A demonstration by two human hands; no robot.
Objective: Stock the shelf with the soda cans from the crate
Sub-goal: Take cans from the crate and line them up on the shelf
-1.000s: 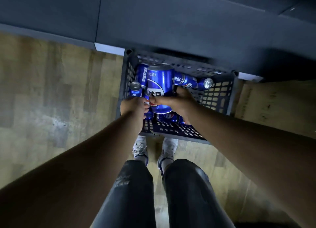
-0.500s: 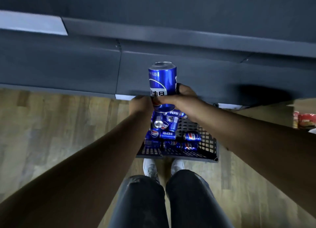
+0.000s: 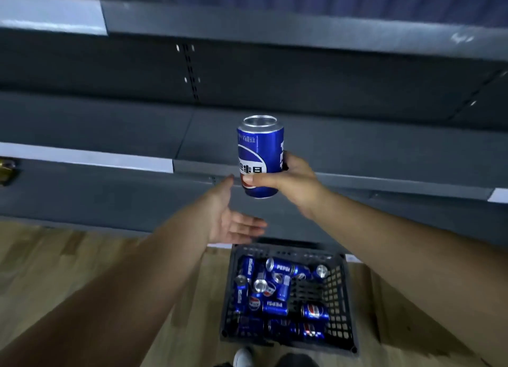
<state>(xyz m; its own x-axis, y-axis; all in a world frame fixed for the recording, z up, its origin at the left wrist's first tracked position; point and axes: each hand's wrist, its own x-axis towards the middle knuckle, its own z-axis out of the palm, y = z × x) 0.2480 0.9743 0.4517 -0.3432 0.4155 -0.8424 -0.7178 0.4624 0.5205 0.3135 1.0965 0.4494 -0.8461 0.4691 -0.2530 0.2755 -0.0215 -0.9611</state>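
Lifted clear of the crate, the can now hangs in front of the shelf. The right hand wraps its lower half, thumb across the near face, probably to steady it for setting down. The left hand has let go and lies open, palm up, just below-left. More cans lie jumbled in the crate on the wood floor. Lighting is dim, shelving dark grey.

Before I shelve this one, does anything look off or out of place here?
The soda can in the right hand is upside down: its label print reads inverted. The cans in the crate lie jumbled.
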